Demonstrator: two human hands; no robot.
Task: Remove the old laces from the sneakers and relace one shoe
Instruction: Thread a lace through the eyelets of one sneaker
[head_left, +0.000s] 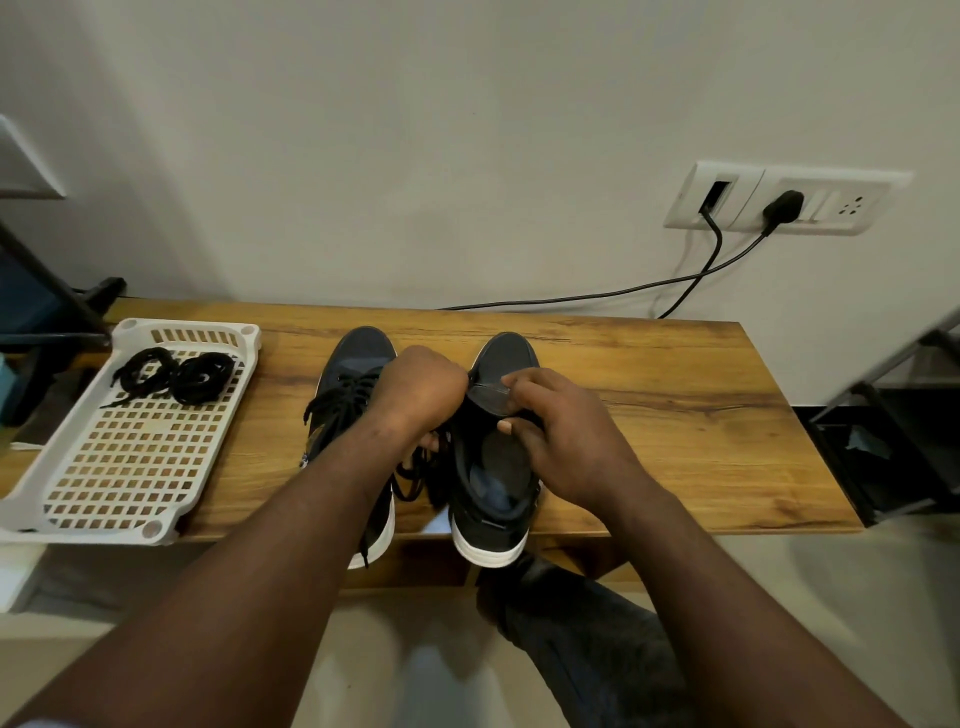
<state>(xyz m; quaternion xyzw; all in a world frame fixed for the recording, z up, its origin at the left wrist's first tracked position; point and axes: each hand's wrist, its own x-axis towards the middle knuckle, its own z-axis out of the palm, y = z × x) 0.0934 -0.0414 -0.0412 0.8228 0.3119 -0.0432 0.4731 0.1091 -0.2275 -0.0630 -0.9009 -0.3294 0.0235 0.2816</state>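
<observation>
Two dark sneakers with white soles stand side by side on the wooden table (649, 415), toes toward the wall. The left sneaker (353, 364) still carries a loosened black lace (337, 402). My left hand (421, 387) is curled between the shoes and grips the black lace (415, 475) of the right sneaker (493, 499), which hangs in loops below the hand. My right hand (550, 431) pinches the tongue of the right sneaker and holds it up. The eyelets under my hands are hidden.
A white perforated tray (130, 467) lies at the table's left end with two coiled black laces (176, 374) in it. Two black cables (691, 280) run from a wall socket (779, 200) down behind the table. A dark rack stands at the right.
</observation>
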